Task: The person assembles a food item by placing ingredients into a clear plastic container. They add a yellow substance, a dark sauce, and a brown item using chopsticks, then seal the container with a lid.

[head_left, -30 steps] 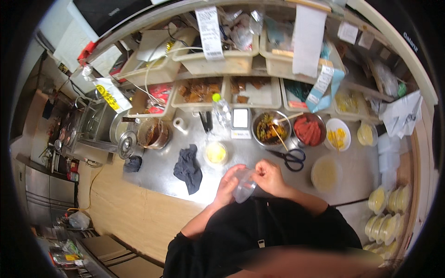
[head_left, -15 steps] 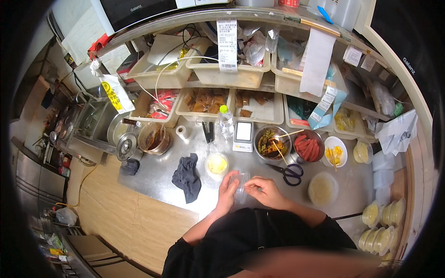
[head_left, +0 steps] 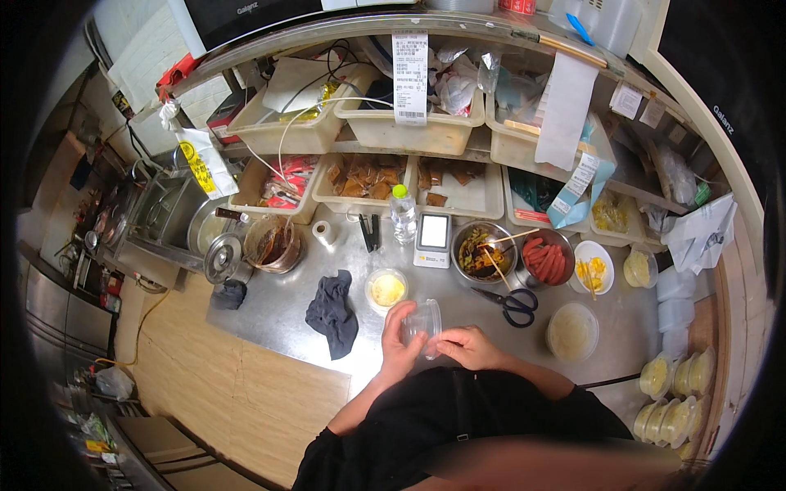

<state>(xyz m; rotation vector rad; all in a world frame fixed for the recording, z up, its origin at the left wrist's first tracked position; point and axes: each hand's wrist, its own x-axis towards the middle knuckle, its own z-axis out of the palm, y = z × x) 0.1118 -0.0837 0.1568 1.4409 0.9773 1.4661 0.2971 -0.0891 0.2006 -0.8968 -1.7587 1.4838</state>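
Both my hands hold a clear plastic cup (head_left: 425, 321) tipped on its side just above the steel counter (head_left: 286, 299). My left hand (head_left: 399, 348) wraps it from the left, and my right hand (head_left: 468, 347) grips its lower right side. Directly behind the cup stands a small round tub of yellow sauce (head_left: 386, 290). A dark crumpled cloth (head_left: 333, 313) lies to the left of my left hand. Black-handled scissors (head_left: 512, 304) rest to the right of the cup.
Behind are a steel bowl of mixed food with chopsticks (head_left: 482, 253), a bowl of red sausages (head_left: 546, 259), a white scale (head_left: 432, 237), a water bottle (head_left: 402, 213) and a brown sauce tub (head_left: 273, 243). Filled lidded tubs (head_left: 675, 397) stack at the right. Shelf bins (head_left: 413, 131) hang above.
The view has shifted, so the counter sits higher in the picture. My hands have kept hold of the clear cup and tipped it more onto its side.
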